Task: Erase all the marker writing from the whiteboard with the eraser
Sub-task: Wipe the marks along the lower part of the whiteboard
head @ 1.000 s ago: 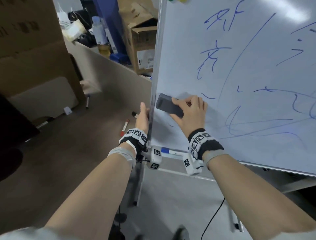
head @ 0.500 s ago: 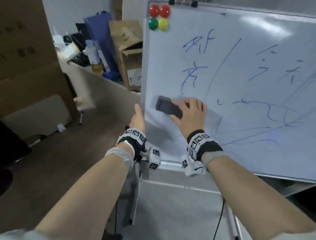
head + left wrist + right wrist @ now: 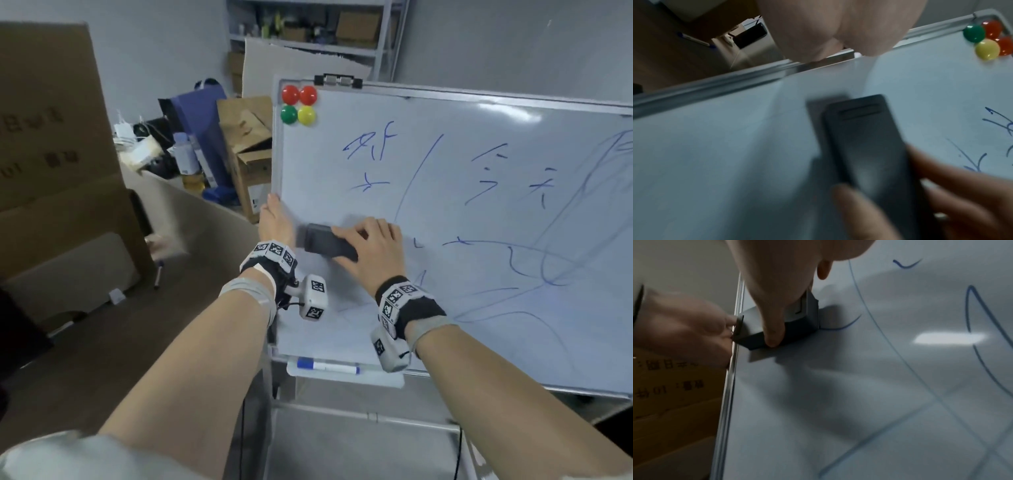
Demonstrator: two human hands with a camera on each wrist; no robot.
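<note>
Four round magnets, two red, one green, one yellow, sat in the whiteboard's top-left corner. Right hand gripped the dark eraser, fingers clamped on its sides, pad flat against the board near the left edge. Left hand held the board's left frame, fingers curled round it. Blue marker writing covered the board above and to the right. A blue-capped marker lay in the tray below. Cardboard boxes stood behind.

White whiteboard with blue marker writing, dark grey eraser, red, green, yellow magnets at its top-left corner
</note>
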